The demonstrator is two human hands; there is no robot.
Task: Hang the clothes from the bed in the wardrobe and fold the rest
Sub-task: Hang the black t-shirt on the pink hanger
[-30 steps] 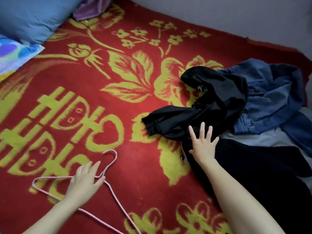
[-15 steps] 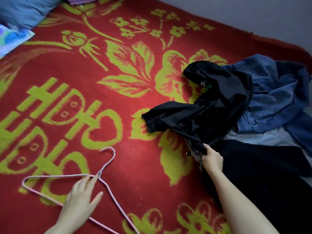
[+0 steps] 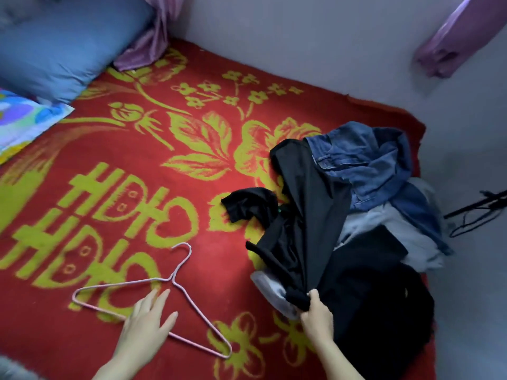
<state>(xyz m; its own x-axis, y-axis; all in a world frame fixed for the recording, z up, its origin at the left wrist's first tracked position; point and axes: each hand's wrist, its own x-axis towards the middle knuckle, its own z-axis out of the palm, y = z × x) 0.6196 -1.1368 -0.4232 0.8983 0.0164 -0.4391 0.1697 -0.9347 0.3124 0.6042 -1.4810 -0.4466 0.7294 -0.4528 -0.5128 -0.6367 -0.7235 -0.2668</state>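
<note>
Right hand [image 3: 317, 315]: lower middle of the frame, grip clamped on a bunched edge of the black top [image 3: 310, 215], seemingly to drag it free of the pile [image 3: 384, 223].
Black top: stretched from the pile toward the person, one sleeve trailing left on the bed [image 3: 123, 149].
Left hand [image 3: 145, 325]: lower left, grip apart, fingers flat over the hanger [image 3: 173, 279], likely to have it ready for that top.
Pile: right of centre, jeans [image 3: 370, 165] uppermost, not yet sorted.
</note>
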